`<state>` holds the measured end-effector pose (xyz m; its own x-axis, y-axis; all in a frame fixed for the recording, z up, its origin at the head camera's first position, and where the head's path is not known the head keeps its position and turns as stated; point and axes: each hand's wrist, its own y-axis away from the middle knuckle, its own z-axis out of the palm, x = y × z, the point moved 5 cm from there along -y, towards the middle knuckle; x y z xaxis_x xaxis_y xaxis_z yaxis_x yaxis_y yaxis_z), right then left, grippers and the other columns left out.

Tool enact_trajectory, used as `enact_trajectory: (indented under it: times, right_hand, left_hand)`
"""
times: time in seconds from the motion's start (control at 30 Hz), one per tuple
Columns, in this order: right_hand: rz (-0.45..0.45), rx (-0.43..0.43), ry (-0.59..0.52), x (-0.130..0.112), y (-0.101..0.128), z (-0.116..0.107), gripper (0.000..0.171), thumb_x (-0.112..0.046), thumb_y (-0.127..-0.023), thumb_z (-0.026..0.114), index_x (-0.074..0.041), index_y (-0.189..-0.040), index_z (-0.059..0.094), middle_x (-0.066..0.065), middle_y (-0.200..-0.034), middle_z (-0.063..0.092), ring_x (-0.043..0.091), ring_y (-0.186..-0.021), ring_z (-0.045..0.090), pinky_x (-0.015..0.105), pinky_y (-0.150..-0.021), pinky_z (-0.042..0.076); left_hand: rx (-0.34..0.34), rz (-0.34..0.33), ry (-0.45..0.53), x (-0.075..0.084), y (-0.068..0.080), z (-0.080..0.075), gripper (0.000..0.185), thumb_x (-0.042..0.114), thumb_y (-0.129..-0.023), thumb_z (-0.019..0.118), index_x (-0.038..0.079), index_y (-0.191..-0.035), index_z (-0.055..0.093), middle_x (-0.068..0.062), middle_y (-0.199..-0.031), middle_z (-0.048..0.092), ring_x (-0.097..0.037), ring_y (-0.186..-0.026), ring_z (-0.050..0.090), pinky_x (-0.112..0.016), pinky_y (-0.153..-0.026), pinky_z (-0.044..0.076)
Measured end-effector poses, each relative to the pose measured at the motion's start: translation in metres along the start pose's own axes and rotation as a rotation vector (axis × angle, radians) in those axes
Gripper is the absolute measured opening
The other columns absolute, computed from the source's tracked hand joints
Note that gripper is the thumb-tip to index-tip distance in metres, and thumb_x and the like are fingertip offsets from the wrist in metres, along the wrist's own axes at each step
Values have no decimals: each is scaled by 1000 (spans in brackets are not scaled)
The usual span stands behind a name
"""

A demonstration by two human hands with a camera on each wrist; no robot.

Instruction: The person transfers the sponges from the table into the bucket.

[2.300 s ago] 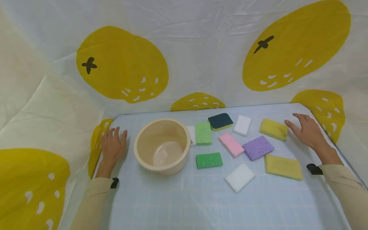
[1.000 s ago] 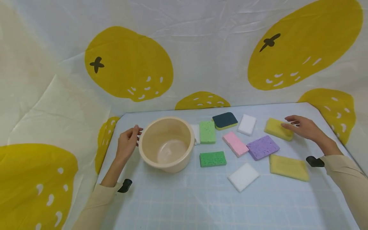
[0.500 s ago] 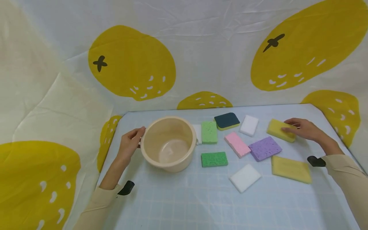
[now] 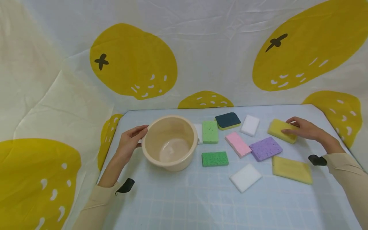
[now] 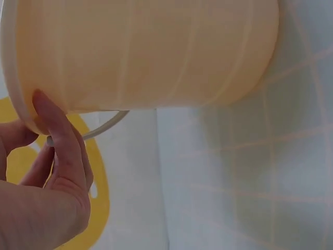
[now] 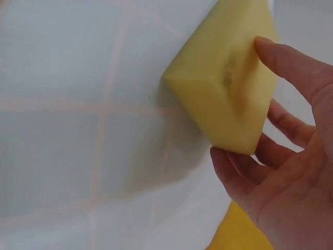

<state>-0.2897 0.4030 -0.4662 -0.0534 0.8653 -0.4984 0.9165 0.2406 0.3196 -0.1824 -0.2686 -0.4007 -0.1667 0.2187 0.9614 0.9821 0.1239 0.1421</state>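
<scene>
A beige bucket [image 4: 156, 137] stands on the left half of the table. My left hand [image 4: 129, 142] pinches its rim at the left, thumb at the lip and fingers against the outer wall. In the left wrist view a thin grey handle [image 5: 106, 125] hangs beside those fingers. At the back right, my right hand [image 4: 306, 127] grips a thick yellow sponge [image 4: 277, 127]. The right wrist view shows the thumb pressed on the sponge's [image 6: 223, 88] top face and the fingertips at its far edge.
Near the right hand lie a purple sponge [image 4: 265, 149] and a flat yellow sponge [image 4: 291, 171]. Pink [image 4: 238, 144], green [image 4: 215, 159], light green [image 4: 210, 132], dark-topped [image 4: 228, 120] and white sponges [image 4: 245, 178] spread across the middle. A fruit-print curtain [image 4: 207, 64] rises behind the table.
My left hand has moved right from the table's left side onto the bucket's rim. The right hand has come left over the thick yellow sponge and taken hold of it.
</scene>
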Motion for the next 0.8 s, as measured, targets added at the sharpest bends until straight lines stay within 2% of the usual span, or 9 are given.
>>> enact_trajectory:
  times: [0.1,0.27,0.5,0.7,0.8]
  right_hand:
    - [-6,1,24,0,1,-3,77,-46,-100,65,14,-139,38,46,-136,44,59,-120,47,73,-98,41]
    - [-18,-17,42,-1,5,-9,76,-44,-101,63,18,-141,42,44,-138,45,58,-120,48,71,-98,43]
    - [-9,-68,40,-2,11,-17,72,-45,-103,60,17,-138,48,41,-136,50,51,-118,50,71,-95,44]
    - [-3,-82,-10,-2,14,-24,69,-42,-102,64,16,-136,50,34,-129,60,36,-105,63,49,-88,59]
    - [9,-87,-53,-4,15,-25,69,-42,-101,65,17,-135,50,31,-127,61,32,-104,64,43,-84,61]
  left_hand:
    - [-35,-27,20,0,0,0,54,37,-99,70,4,-141,61,8,-111,72,-8,-90,65,-24,-70,60]
    - [-79,-73,29,0,2,-1,57,36,-100,69,3,-145,57,7,-113,70,-8,-91,66,-25,-74,61]
    - [-89,-136,19,0,3,-1,58,38,-98,71,7,-146,57,3,-120,69,-9,-94,67,-28,-78,62]
    - [-72,-184,4,0,2,0,58,41,-96,72,11,-144,59,-4,-127,67,-12,-97,66,-30,-80,61]
    - [-68,-194,-6,0,2,-1,59,42,-96,72,12,-145,59,-4,-129,66,-12,-97,66,-30,-80,61]
